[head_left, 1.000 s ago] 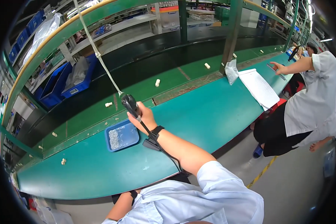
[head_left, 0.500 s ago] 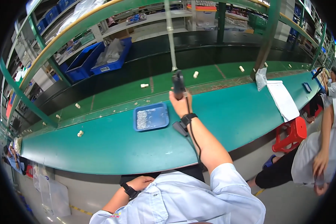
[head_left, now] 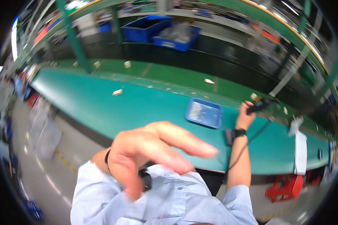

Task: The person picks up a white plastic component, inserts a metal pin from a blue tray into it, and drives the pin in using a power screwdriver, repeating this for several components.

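My left hand (head_left: 146, 150) is raised large in front of my chest, fingers apart and nothing in them, smeared by motion. My right arm reaches forward over the green table. In that right hand (head_left: 244, 119) is a black handle-shaped device (head_left: 261, 106), its exact kind unclear, joined to a pale rod (head_left: 289, 78) that slants up and away. A dark cable (head_left: 248, 144) runs back from it past my forearm. Beside my right wrist lies a small dark box (head_left: 229, 137). Left of it sits a blue tray (head_left: 204, 126) with small shiny pieces in it.
A small pale part (head_left: 117, 92) lies on the table, and several more, like this one (head_left: 209, 81), lie on the green strip behind. Blue bins (head_left: 171, 43) stand farther back. At right are a white paper pad (head_left: 300, 153) and a red stool (head_left: 285, 187).
My left hand has risen from my lap toward the camera and opened. My view has swung left and tilted. The right hand still holds the black device, whose rod now slants to the right.
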The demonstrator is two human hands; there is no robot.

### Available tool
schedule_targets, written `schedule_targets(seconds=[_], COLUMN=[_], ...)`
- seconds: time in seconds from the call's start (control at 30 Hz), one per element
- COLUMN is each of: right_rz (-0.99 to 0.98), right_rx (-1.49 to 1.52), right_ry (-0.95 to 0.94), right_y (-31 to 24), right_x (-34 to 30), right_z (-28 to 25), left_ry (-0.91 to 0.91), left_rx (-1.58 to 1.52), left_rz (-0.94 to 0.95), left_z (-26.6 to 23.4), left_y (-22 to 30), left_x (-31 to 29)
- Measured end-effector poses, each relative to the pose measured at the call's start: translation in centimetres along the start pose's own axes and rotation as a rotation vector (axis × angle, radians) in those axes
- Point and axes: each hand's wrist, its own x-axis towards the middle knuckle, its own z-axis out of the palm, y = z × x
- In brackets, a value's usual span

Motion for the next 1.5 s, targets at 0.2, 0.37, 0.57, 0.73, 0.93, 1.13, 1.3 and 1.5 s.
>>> schedule_targets(seconds=[0.2,0.37,0.57,0.73,0.93,1.13,1.3,1.5], right_rz=[-0.065,-0.006,-0.006,-0.015,-0.073,-0.058,-0.133,-0.151], right_rx=[-0.017,-0.075,-0.015,-0.01,-0.043,-0.097,-0.195,-0.221], right_ry=[-0.046,-0.129,-0.131,-0.153,-0.196,-0.238,-0.234,-0.217], right_y=[0.1,-2.2,-1.8,-1.6,-1.5,-2.6,-2.1,-1.9], right_x=[1.1,-0.4,-0.3,-0.6,0.0,0.0,0.2,0.2], right_z=[-1.9,0.3,-0.5,0.0,-1.1,-0.8,-0.7,-0.7], left_ry=[-0.035,-0.228,-0.429,-0.66,-0.121,0.243,0.373,0.391], left_rx=[-0.213,-0.63,-1.227,-0.842,-0.281,0.203,0.106,0.07], left_rz=[0.047,0.081,-0.271,-0.48,-0.736,-0.673,-0.792,-0.823], left_z=[2.4,5.8,11.1,7.5,2.7,-9.0,-15.6,-16.1], left_y=[2.2,-3.9,-8.3,-11.7,-12.1,-14.2,-15.5,-16.0], left_x=[3.8,7.6,8.8,4.3,-1.0,-8.3,-14.7,-14.4])
